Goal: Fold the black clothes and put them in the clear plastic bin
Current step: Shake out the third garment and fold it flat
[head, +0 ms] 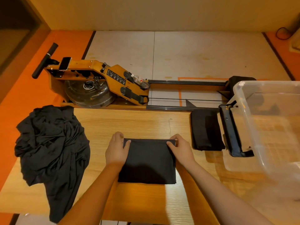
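A black garment, folded into a flat rectangle, lies in the middle of the wooden table. My left hand pinches its far left corner and my right hand pinches its far right corner. A second folded black piece rests on the table to the right. At the left edge sits a crumpled heap of black clothes, partly hanging over the side. The clear plastic bin stands at the right end of the table, and I see no clothes inside it.
Behind the table a wooden rowing machine stands on the floor with a plastic bottle on it. A black bar of the rower's seat end lies between the second folded piece and the bin.
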